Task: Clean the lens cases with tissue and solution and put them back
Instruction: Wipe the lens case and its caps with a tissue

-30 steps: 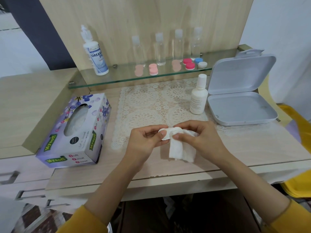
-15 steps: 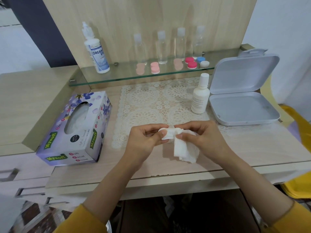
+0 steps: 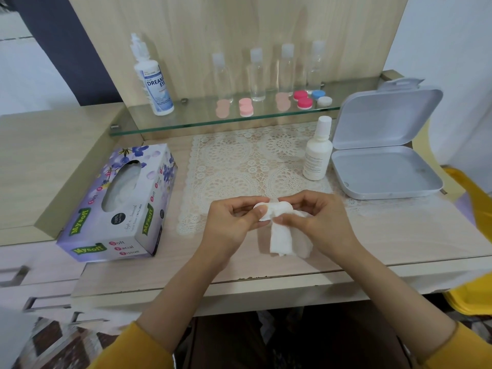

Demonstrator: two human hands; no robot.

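Note:
Over the front of the desk, my left hand (image 3: pixel 231 225) pinches a small white lens case (image 3: pixel 262 213) by its left end. My right hand (image 3: pixel 316 219) wraps a white tissue (image 3: pixel 283 238) around the case's right end, and the tissue's tail hangs down. Most of the case is hidden by the tissue and my fingers. More lens cases sit on the glass shelf (image 3: pixel 186 121): pale pink (image 3: pixel 222 107), pink (image 3: pixel 246 106), pale pink (image 3: pixel 282 101), red (image 3: pixel 302 98), and blue and white (image 3: pixel 320 97). A white solution bottle (image 3: pixel 316 153) stands on the lace mat (image 3: pixel 239 166).
A purple tissue box (image 3: pixel 119 206) lies at the left. An open grey hinged box (image 3: pixel 386 155) sits at the right. On the shelf stand a labelled solution bottle (image 3: pixel 153 78) and several clear bottles (image 3: pixel 257 75). A yellow object (image 3: pixel 474 203) is at the right edge.
Both hands stay together on the case and tissue. My right fingers have shifted the tissue slightly around the case, and the white end by my left thumb shows more.

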